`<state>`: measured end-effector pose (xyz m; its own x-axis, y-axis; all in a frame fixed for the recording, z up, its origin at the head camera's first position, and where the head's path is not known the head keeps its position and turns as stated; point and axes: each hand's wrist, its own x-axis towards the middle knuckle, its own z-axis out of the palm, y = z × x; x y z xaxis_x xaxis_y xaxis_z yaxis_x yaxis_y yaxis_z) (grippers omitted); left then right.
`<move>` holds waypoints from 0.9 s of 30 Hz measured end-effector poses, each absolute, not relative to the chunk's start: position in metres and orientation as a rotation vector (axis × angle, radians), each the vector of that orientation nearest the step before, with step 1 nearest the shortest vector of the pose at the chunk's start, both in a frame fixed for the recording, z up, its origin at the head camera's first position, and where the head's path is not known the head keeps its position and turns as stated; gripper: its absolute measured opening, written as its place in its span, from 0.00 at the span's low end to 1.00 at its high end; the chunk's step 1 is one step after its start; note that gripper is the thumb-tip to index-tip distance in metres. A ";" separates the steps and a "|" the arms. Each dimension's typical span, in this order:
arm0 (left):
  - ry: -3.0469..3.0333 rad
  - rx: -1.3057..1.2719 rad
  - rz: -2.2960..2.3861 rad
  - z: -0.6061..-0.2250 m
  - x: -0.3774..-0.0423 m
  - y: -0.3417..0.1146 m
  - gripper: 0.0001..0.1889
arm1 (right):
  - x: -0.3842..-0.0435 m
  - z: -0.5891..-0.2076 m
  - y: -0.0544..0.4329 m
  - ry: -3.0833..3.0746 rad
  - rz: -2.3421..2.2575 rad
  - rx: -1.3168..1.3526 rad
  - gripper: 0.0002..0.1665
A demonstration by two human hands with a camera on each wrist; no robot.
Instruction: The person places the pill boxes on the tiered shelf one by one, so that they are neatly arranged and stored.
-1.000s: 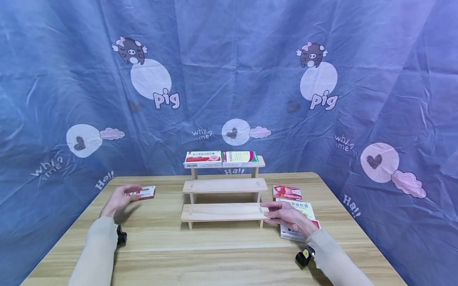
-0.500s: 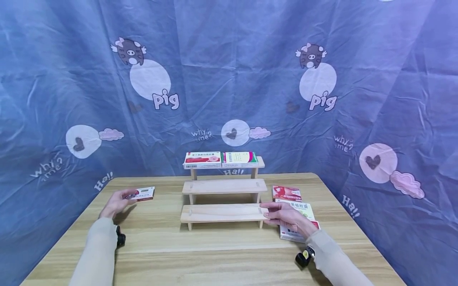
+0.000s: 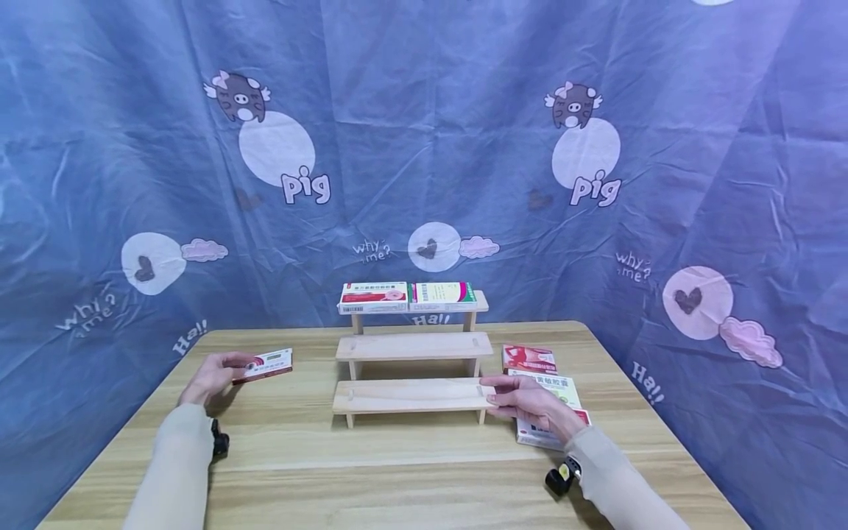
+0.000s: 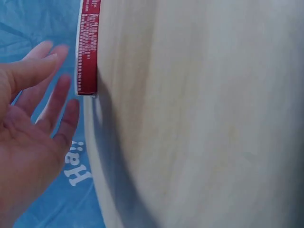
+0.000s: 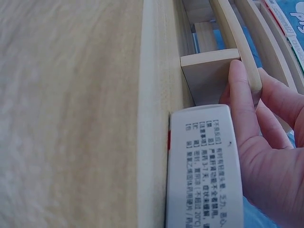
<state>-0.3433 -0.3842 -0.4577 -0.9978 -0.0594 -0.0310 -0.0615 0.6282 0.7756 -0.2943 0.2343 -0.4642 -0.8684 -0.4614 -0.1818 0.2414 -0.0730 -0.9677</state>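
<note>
My left hand (image 3: 215, 374) is at the left end of a small red-and-white medicine box (image 3: 270, 364) on the left of the table. In the head view its fingers overlap the box's end. The left wrist view has the fingers spread and relaxed beside the box's red side (image 4: 87, 57), a narrow gap showing. My right hand (image 3: 526, 401) grips the right end of the lowest step of a three-step wooden display rack (image 3: 414, 396), seen close in the right wrist view with the fingers (image 5: 244, 90) around the board's end.
Two medicine boxes, one red-and-white (image 3: 374, 296) and one green-and-white (image 3: 442, 294), lie on the rack's top step. Right of the rack are a red box (image 3: 528, 358), a white-and-green box (image 3: 559, 388) and a white box (image 3: 535, 434), partly behind my right hand. A blue curtain (image 3: 424, 147) hangs behind the table.
The red-and-white box at the left has shifted slightly right and nearer and turned a little, with my left hand at its end. My right hand keeps its grip on the rack.
</note>
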 end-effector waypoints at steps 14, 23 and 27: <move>2.808 -0.034 1.272 -0.459 -0.347 -0.381 0.34 | -0.294 -0.464 0.235 1.757 -1.984 -0.217 0.30; 2.799 0.057 1.261 -0.459 -0.343 -0.380 0.38 | -0.293 -0.462 0.235 1.755 -1.981 -0.218 0.31; 2.800 0.081 1.264 -0.459 -0.340 -0.381 0.39 | -0.293 -0.462 0.235 1.756 -1.982 -0.220 0.31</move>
<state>-0.3396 -0.3807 -0.4594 -0.9963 0.0760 -0.0405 0.0199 0.6608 0.7503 -0.2928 0.2348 -0.4624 -0.8722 -0.4503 -0.1911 0.2439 -0.0618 -0.9678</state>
